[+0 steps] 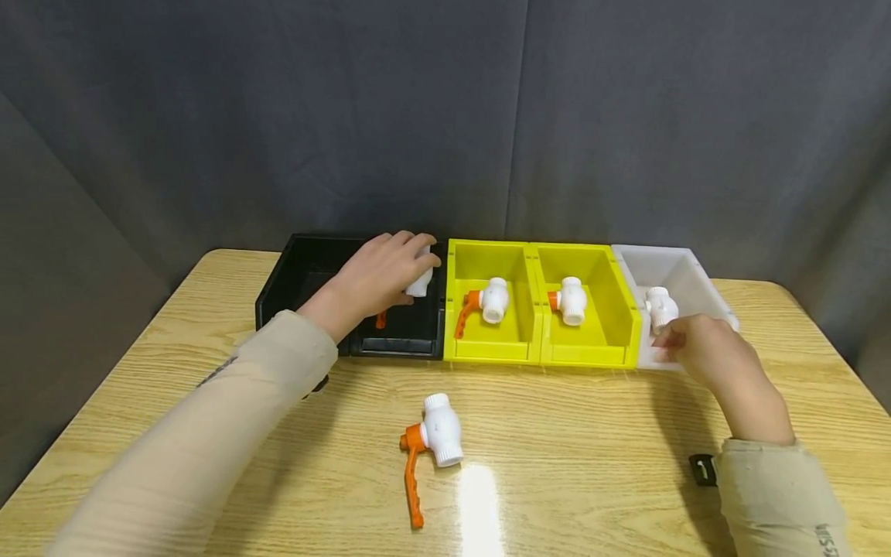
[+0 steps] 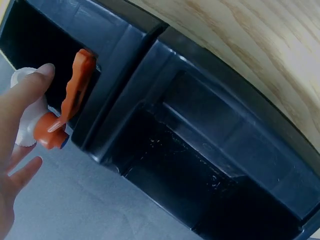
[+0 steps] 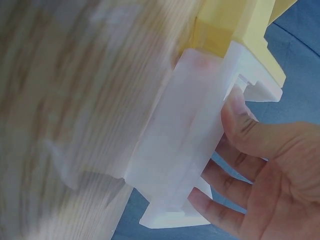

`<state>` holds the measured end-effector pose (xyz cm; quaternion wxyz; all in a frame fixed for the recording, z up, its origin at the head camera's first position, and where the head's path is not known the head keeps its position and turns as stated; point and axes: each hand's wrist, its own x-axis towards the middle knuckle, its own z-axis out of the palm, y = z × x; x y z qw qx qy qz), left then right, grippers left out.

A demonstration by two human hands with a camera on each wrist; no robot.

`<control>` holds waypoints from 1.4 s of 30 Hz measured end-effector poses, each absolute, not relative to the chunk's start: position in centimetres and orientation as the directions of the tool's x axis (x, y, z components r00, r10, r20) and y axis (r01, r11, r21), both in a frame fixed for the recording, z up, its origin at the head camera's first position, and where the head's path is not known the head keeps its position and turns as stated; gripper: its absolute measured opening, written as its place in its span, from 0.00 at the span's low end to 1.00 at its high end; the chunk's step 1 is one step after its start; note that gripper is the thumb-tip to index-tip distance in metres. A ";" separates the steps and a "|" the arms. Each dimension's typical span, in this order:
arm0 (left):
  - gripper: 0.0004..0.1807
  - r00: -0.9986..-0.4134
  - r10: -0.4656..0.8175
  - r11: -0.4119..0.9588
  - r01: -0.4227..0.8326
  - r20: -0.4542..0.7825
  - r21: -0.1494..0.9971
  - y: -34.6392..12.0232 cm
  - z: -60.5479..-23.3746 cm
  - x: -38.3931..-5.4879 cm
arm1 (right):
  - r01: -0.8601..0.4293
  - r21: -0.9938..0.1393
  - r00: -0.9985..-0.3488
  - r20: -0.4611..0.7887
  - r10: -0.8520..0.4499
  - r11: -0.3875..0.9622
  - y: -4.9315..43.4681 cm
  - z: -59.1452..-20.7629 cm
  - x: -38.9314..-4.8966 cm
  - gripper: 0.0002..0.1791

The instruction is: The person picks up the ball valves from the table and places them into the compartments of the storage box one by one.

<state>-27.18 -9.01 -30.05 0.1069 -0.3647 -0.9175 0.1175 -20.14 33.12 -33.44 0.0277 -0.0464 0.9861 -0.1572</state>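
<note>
My left hand (image 1: 386,271) grips a white ball valve (image 2: 31,112) with an orange handle (image 2: 79,82), inside the right one of two black bins (image 1: 397,346). The thumb (image 2: 30,90) lies across its white body. On the right, my right hand (image 1: 717,356) reaches over the front of a white bin (image 3: 175,120), fingers bent. Another white ball valve (image 1: 660,308) lies in that bin, right beyond the fingertips. Whether they pinch it is hidden, and I see no handle on it.
Two yellow bins (image 1: 492,352) stand between, holding one orange-handled valve (image 1: 495,300) and another (image 1: 573,300). A further valve (image 1: 442,429) lies on the wooden table (image 1: 557,464) in front. A grey curtain (image 1: 445,116) hangs behind the bins.
</note>
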 end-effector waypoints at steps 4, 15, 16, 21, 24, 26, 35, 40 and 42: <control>0.35 -0.729 0.680 0.716 0.640 0.073 -0.278 -8.7 -30.5 -27.5 | -0.078 -0.314 -0.995 -0.040 -0.096 0.946 33.2 -33.5 -20.1 0.02; 0.36 -0.785 0.620 0.759 0.602 -0.007 -0.249 -8.2 -31.8 -28.4 | -0.071 -0.329 -0.995 -0.041 -0.090 0.942 33.2 -33.6 -20.1 0.02; 0.37 -0.791 0.611 0.765 0.595 -0.015 -0.246 -8.2 -31.9 -28.5 | -0.069 -0.328 -0.995 -0.042 -0.087 0.942 33.1 -33.6 -20.1 0.02; 0.37 -0.808 0.588 0.782 0.579 -0.032 -0.230 -8.4 -32.2 -28.6 | -0.067 -0.326 -0.995 -0.046 -0.086 0.943 33.1 -33.6 -20.0 0.02; 0.37 -0.815 0.579 0.792 0.571 -0.032 -0.216 -8.4 -32.3 -28.6 | -0.072 -0.325 -0.995 -0.046 -0.091 0.943 33.1 -33.5 -20.1 0.02; 0.37 -0.823 0.567 0.801 0.562 -0.038 -0.205 -8.4 -32.5 -28.7 | -0.073 -0.326 -0.995 -0.046 -0.092 0.943 33.1 -33.5 -20.1 0.03; 0.38 -0.841 0.533 0.817 0.540 -0.091 -0.203 -8.0 -32.9 -29.1 | -0.070 -0.333 -0.995 -0.041 -0.089 0.940 33.2 -33.5 -20.1 0.02; 0.38 -0.838 0.531 0.815 0.546 -0.126 -0.195 -7.8 -33.3 -29.2 | -0.088 -0.337 -0.995 -0.023 -0.101 0.937 33.2 -33.5 -20.1 0.02; 0.36 -0.836 0.531 0.815 0.549 -0.138 -0.188 -7.8 -33.5 -29.2 | -0.089 -0.339 -0.994 -0.023 -0.103 0.937 33.2 -33.6 -20.1 0.02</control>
